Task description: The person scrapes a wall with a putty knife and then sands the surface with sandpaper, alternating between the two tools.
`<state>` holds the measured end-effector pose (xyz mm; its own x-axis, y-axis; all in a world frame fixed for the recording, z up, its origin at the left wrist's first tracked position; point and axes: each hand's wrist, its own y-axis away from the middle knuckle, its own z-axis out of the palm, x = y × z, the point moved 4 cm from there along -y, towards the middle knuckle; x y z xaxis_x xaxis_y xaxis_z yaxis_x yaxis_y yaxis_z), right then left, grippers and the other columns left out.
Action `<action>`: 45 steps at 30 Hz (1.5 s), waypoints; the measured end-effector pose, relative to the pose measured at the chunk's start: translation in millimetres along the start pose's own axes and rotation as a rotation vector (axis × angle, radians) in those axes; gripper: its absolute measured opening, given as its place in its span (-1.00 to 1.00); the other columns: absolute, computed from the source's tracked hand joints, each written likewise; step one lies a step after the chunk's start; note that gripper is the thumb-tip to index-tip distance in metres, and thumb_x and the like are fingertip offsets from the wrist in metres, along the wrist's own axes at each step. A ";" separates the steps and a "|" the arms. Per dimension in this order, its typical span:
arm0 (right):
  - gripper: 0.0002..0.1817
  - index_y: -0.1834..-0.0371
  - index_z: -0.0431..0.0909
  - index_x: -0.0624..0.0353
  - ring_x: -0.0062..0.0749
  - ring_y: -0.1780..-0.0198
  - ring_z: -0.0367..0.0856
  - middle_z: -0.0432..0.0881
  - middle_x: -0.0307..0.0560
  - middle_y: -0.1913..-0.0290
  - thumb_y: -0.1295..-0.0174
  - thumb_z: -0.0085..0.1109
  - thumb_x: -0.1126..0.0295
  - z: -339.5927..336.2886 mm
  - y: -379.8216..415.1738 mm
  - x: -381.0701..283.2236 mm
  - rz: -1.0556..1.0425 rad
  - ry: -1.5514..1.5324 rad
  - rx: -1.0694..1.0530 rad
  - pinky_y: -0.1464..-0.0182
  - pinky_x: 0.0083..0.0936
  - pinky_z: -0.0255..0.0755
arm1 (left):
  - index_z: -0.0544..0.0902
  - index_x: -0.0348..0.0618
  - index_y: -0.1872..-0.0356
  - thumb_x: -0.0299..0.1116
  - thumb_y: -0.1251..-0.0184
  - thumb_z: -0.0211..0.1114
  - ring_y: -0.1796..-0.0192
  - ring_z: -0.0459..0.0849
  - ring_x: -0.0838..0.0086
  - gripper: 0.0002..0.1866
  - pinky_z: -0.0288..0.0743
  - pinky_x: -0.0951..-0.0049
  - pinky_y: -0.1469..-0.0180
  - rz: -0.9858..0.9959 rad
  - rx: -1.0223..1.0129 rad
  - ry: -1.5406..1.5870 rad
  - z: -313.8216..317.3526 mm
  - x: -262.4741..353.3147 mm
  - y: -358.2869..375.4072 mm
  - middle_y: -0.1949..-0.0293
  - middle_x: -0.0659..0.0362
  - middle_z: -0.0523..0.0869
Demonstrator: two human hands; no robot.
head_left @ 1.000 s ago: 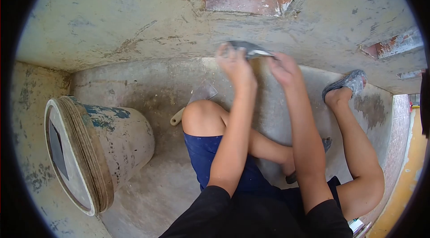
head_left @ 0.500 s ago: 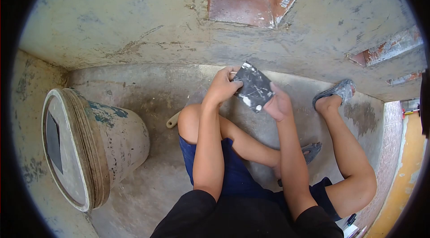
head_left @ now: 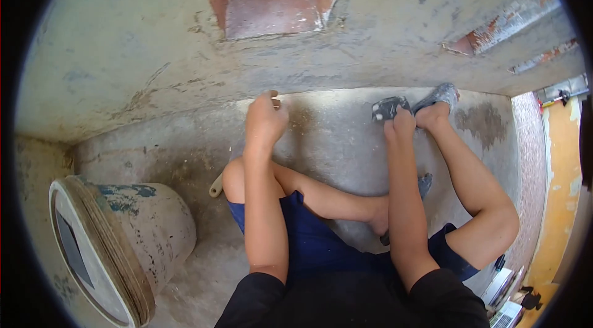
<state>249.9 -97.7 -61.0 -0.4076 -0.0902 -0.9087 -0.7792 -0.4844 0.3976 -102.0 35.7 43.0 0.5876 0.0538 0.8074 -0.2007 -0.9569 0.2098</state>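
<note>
My right hand (head_left: 401, 121) is closed on a dark sheet (head_left: 386, 107) with white smears, held close to the slipper on my right foot. The sheet looks foreshortened or bent. Near the base of the wall, my left hand (head_left: 267, 119) is raised over the floor, fingers partly curled and apart, with nothing seen in it. A pale handle (head_left: 216, 186) sticks out beside my left knee; the rest of that tool is hidden.
A large paint-stained bucket (head_left: 148, 217) with a lid lies to the left. The plastered wall (head_left: 154, 50) ahead has a recessed opening (head_left: 272, 10). My legs and slippers (head_left: 441, 96) occupy the floor (head_left: 333, 136). Assorted items (head_left: 506, 303) sit at lower right.
My left hand has let go of the dark sheet and moved left. My right hand has carried the sheet right, towards the slipper. The camera view has shifted.
</note>
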 end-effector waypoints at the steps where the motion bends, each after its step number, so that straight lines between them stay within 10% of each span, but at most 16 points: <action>1: -0.70 -0.12 0.45 0.48 -0.26 0.08 0.67 0.68 0.07 0.10 -0.36 -0.01 0.59 3.0 -2.1 -12.7 -0.077 0.214 0.082 0.11 -0.37 0.59 | 0.62 -0.42 -0.10 -0.28 -0.31 0.35 -0.02 0.74 -0.01 -0.55 0.58 0.20 -0.10 0.008 -0.013 0.000 3.0 -3.1 -2.7 0.04 -0.23 0.74; 3: -0.77 0.01 0.48 0.40 -0.36 0.22 0.63 0.62 -0.01 0.25 -0.29 -0.04 0.65 -12.7 -108.0 51.7 -0.162 0.002 0.050 0.28 -0.45 0.55 | 0.66 -0.40 -0.05 -0.31 -0.33 0.34 0.05 0.79 0.12 -0.62 0.61 0.26 -0.03 0.082 0.055 0.110 12.3 -14.1 -8.9 0.10 -0.16 0.78; 6: -0.86 0.22 0.53 0.41 -0.41 0.34 0.50 0.53 -0.10 0.27 -0.25 -0.03 0.60 110.4 24.2 -17.4 -0.109 0.091 0.212 0.38 -0.38 0.41 | 0.66 -0.41 -0.05 -0.35 -0.34 0.31 0.11 0.79 0.26 -0.64 0.61 0.34 0.00 0.032 0.066 0.355 43.7 -53.1 -22.4 0.13 -0.11 0.80; 7: -0.71 -0.01 0.49 0.51 -0.31 0.17 0.60 0.62 0.08 0.14 -0.31 -0.05 0.54 127.5 -20.1 35.0 -0.422 0.266 0.309 0.14 -0.34 0.49 | 0.66 -0.41 -0.05 -0.35 -0.34 0.31 0.11 0.79 0.26 -0.64 0.61 0.34 0.00 0.037 0.051 0.354 44.0 -53.4 -23.8 0.13 -0.11 0.80; 9: -0.32 -0.50 -0.05 0.61 0.12 -0.55 0.14 0.15 0.57 -0.47 -0.30 -0.16 0.62 192.5 60.3 30.3 -0.359 0.655 0.321 -0.59 -0.32 -0.05 | 0.58 -0.45 -0.15 -0.43 -0.43 0.22 0.06 0.74 0.42 -0.64 0.61 0.45 0.05 0.027 0.020 0.321 44.1 -53.1 -23.8 0.06 0.01 0.76; 11: -0.18 -0.51 -0.13 0.64 0.27 -0.60 -0.07 -0.02 0.57 -0.54 -0.18 -0.03 0.62 210.9 99.0 34.0 -0.398 0.404 0.170 -0.64 -0.20 -0.29 | 0.61 -0.45 -0.10 -0.47 -0.41 0.21 0.10 0.74 0.43 -0.68 0.60 0.46 0.05 0.038 0.024 0.391 40.3 -46.3 -28.7 0.09 0.00 0.77; 15: -0.20 -0.53 -0.12 0.59 0.19 -0.61 -0.07 -0.02 0.53 -0.55 -0.19 -0.06 0.66 137.9 50.3 -1.0 -0.494 0.576 0.153 -0.63 -0.21 -0.28 | 0.58 -0.44 -0.13 -0.46 -0.45 0.19 0.05 0.74 0.41 -0.68 0.62 0.47 0.00 0.014 0.026 0.503 29.5 -49.4 -29.3 0.05 0.03 0.76; 17: -0.36 -0.44 0.14 0.56 0.08 -0.53 0.20 0.26 0.46 -0.44 -0.24 -0.08 0.68 93.8 -8.6 -34.1 -0.224 0.092 0.006 -0.57 -0.23 0.01 | 0.57 -0.44 -0.14 -0.47 -0.46 0.17 0.04 0.74 0.40 -0.68 0.62 0.46 -0.01 -0.013 0.018 0.512 27.0 -50.7 -28.5 0.03 0.03 0.75; 24: -0.45 -0.35 0.29 0.56 0.15 -0.31 0.49 0.53 0.43 -0.22 -0.23 -0.12 0.68 136.9 41.8 9.7 -0.512 0.586 0.275 -0.38 -0.23 0.32 | 0.57 -0.44 -0.13 -0.57 -0.45 0.10 0.00 0.73 0.38 -0.70 0.62 0.43 -0.05 -0.015 0.003 0.542 41.3 -16.3 -31.1 -0.02 -0.01 0.73; 30: -0.49 -0.30 0.34 0.56 0.09 -0.26 0.53 0.53 0.48 -0.17 -0.23 -0.13 0.68 124.2 -0.9 3.4 -0.151 -0.020 0.122 -0.34 -0.29 0.34 | 0.56 -0.46 -0.13 -0.57 -0.44 0.09 0.00 0.72 0.35 -0.69 0.63 0.42 -0.03 -0.102 -0.003 0.516 37.9 -42.3 -20.0 -0.03 -0.04 0.71; 32: -0.62 -0.08 0.48 0.50 -0.02 -0.05 0.62 0.63 0.30 0.05 -0.20 -0.17 0.70 137.7 25.6 8.5 -0.441 0.133 0.437 -0.19 -0.30 0.43 | 0.53 -0.48 -0.17 -0.50 -0.45 0.15 0.00 0.72 0.35 -0.65 0.64 0.42 -0.01 -0.075 -0.083 0.503 49.2 -37.8 -18.7 -0.04 -0.06 0.70; 34: -0.70 0.07 0.52 0.42 -0.22 0.11 0.62 0.63 0.05 0.18 -0.18 -0.17 0.72 150.4 63.1 16.8 -0.225 0.176 -0.070 -0.03 -0.38 0.48 | 0.51 -0.50 -0.20 -0.43 -0.46 0.21 0.01 0.72 0.34 -0.60 0.65 0.42 0.00 -0.045 -0.140 0.498 62.8 -25.9 -15.7 -0.04 -0.07 0.70; 39: -0.67 0.05 0.55 0.36 -0.39 0.17 0.63 0.63 -0.08 0.19 -0.15 -0.13 0.72 108.4 105.3 17.8 0.032 -0.238 -0.220 0.07 -0.48 0.52 | 0.45 -0.54 -0.25 -0.05 -0.43 0.33 0.01 0.70 0.34 -0.32 0.63 0.39 -0.02 -0.162 -0.428 0.518 99.0 -6.1 -3.8 -0.02 -0.02 0.68; 45: -0.66 -0.08 0.54 0.33 -0.28 0.03 0.69 0.67 0.01 0.03 -0.24 0.00 0.59 62.5 109.4 14.3 0.322 -0.540 -0.569 -0.07 -0.37 0.57 | 0.48 -0.37 -0.29 -0.19 -0.37 0.42 0.03 0.70 0.45 -0.40 0.60 0.44 0.01 -0.238 -0.544 0.482 128.0 -2.9 2.1 -0.04 0.06 0.69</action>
<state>129.1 -97.6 -22.6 -0.8524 0.0590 -0.5195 -0.2871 -0.8833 0.3707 -3.8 -2.9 -29.6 0.2813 0.4786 0.8317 -0.5426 -0.6356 0.5492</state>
